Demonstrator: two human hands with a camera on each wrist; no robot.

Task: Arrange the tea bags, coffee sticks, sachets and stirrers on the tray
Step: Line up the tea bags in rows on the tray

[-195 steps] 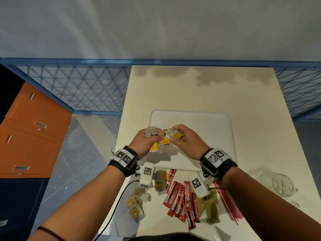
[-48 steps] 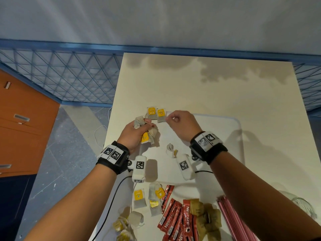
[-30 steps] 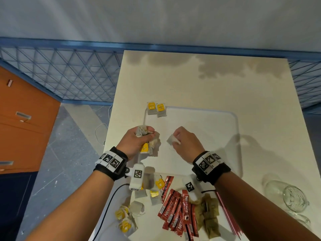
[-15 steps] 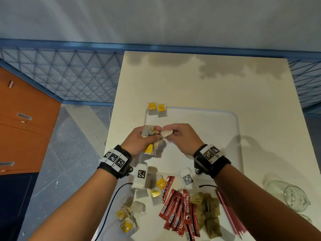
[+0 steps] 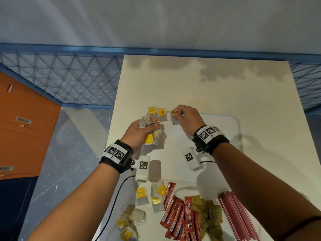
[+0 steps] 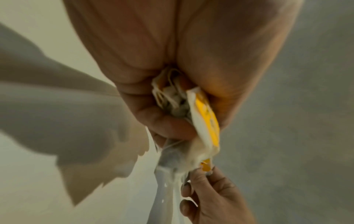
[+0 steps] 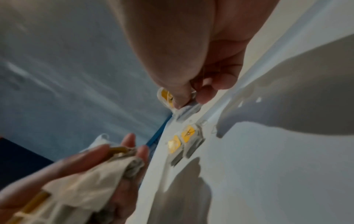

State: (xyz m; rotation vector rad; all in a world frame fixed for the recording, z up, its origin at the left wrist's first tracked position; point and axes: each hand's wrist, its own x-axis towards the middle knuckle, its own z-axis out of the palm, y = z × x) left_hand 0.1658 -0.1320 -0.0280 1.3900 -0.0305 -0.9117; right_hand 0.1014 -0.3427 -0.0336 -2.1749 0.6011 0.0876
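Observation:
My left hand (image 5: 142,131) grips a bunch of tea bags (image 5: 152,134) with yellow tags above the white tray's (image 5: 217,141) left part; the bunch (image 6: 193,115) fills the fist in the left wrist view. My right hand (image 5: 184,119) pinches one tea bag (image 5: 174,113) by its yellow tag at the tray's far left corner, just right of two tea bags (image 5: 157,113) lying side by side there. The right wrist view shows that pair of tea bags (image 7: 182,141) flat on the tray and the pinched tea bag (image 7: 166,97) at my fingertips.
Near the table's (image 5: 208,84) front edge lie loose tea bags (image 5: 149,195), red coffee sticks (image 5: 180,218), brown sachets (image 5: 210,218) and a bundle of red stirrers (image 5: 238,218). A black cable (image 5: 114,202) hangs off the left edge. A blue mesh fence (image 5: 69,80) and an orange cabinet (image 5: 20,127) stand to the left.
My right hand took one tea bag from the bunch in my left hand and carried it up to the tray's far left corner, beside the two laid there.

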